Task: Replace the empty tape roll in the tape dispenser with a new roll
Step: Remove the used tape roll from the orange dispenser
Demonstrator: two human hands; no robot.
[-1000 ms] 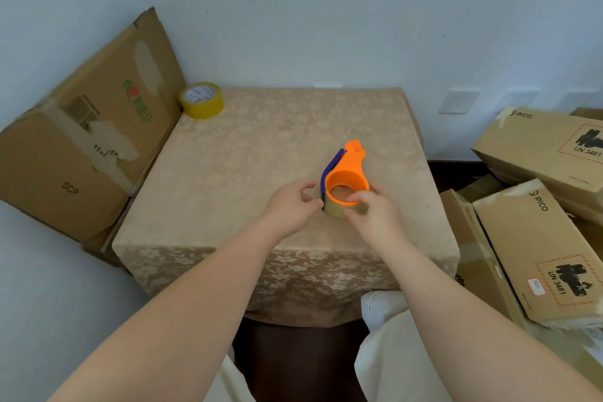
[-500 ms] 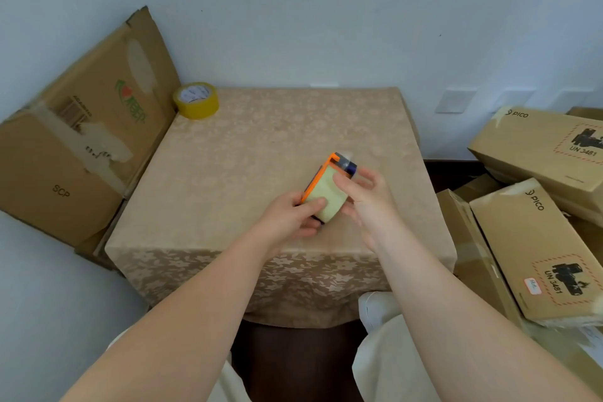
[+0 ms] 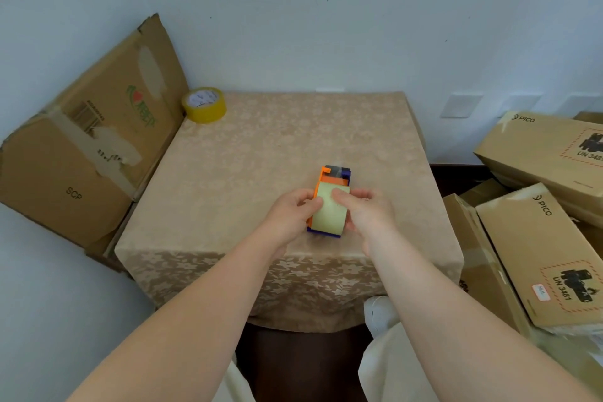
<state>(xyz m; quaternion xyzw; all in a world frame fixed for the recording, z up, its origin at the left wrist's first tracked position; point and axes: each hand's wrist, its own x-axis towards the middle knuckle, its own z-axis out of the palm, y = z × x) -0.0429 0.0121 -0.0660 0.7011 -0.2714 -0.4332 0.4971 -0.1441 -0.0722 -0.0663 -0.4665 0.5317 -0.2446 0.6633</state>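
The orange and purple tape dispenser [image 3: 336, 174] is held above the near part of the table, its pale roll core [image 3: 328, 214] facing up at me. My left hand [image 3: 290, 214] grips its left side, thumb resting on the core. My right hand [image 3: 365, 212] grips the right side, thumb also pressed on the core. A full yellow tape roll [image 3: 204, 105] lies flat at the table's far left corner, well away from both hands.
The table wears a beige patterned cloth [image 3: 280, 140]. A large worn cardboard box [image 3: 88, 140] leans against its left side. Stacked brown PICO boxes [image 3: 541, 222] crowd the right. A pale wall stands behind.
The dispenser was turned from lying on its side to core-up, then straightened in line with me. Both hands shifted their grip around it and came slightly nearer.
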